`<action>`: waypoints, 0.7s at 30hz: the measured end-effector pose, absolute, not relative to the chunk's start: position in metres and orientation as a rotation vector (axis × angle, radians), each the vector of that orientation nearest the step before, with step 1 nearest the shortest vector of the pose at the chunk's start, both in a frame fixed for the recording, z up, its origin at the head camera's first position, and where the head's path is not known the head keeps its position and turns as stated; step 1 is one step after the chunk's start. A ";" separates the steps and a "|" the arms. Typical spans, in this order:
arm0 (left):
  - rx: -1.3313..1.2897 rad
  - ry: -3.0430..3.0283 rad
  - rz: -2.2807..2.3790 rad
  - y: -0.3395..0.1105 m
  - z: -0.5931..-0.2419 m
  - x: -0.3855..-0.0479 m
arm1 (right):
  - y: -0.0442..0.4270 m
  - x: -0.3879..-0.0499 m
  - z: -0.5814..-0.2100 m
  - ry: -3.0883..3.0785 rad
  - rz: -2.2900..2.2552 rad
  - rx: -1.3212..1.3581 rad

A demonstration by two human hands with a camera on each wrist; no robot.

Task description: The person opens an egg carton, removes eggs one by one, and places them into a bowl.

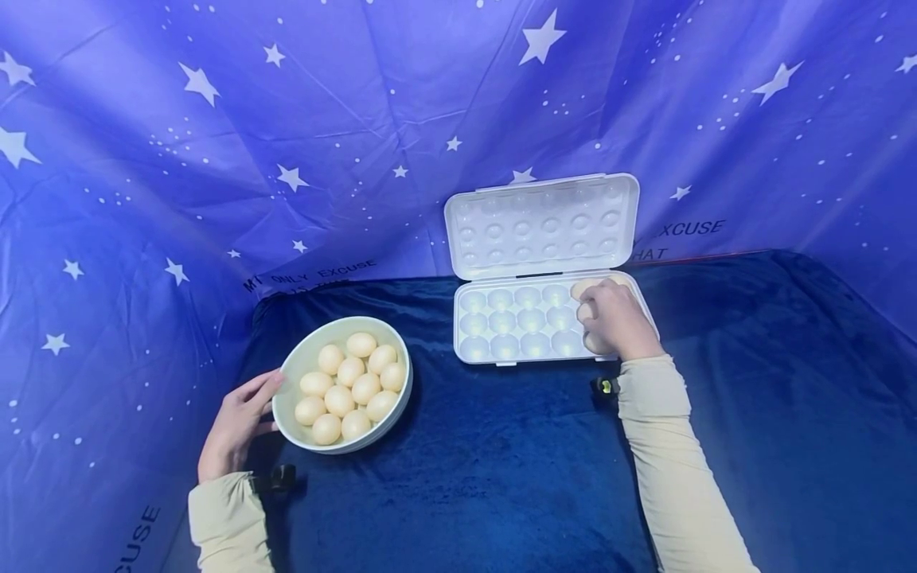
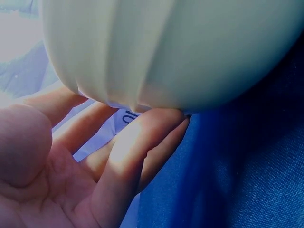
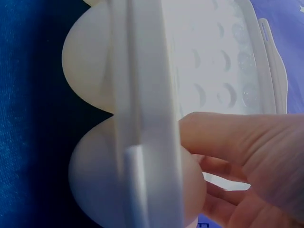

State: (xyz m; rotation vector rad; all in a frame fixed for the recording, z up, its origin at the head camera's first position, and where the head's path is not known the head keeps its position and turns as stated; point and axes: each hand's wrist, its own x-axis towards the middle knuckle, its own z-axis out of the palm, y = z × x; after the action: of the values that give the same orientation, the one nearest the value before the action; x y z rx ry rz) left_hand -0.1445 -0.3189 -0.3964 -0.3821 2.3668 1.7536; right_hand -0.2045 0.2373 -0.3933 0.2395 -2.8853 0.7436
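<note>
Egg pinched between right fingers, smooth and rounded, in white plastic carton, left fingers spread against ribbed bowl

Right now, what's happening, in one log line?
left hand: touches bowl | right hand: grips egg in carton | lid: open

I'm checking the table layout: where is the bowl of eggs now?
In the head view, the bowl of eggs is left of centre, between the left hand touching it and the open egg carton.
</note>
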 end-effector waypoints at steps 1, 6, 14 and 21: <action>-0.380 2.366 1.755 -0.319 -0.396 -0.144 | 0.237 -0.205 -0.394 -2.878 0.743 0.241; -0.378 2.357 1.770 -0.320 -0.397 -0.144 | 0.237 -0.205 -0.395 -2.905 0.748 0.229; -0.368 2.355 1.778 -0.321 -0.396 -0.144 | 0.236 -0.206 -0.393 -2.867 0.765 0.228; -0.364 2.347 1.778 -0.321 -0.395 -0.144 | 0.237 -0.206 -0.393 -2.755 0.727 0.264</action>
State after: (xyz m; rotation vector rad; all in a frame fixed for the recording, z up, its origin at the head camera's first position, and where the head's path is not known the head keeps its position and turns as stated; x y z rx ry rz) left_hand -0.1437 -0.3206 -0.3951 -0.3643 2.3474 1.7782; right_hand -0.2057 0.2371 -0.3928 0.2644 -2.7547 0.7267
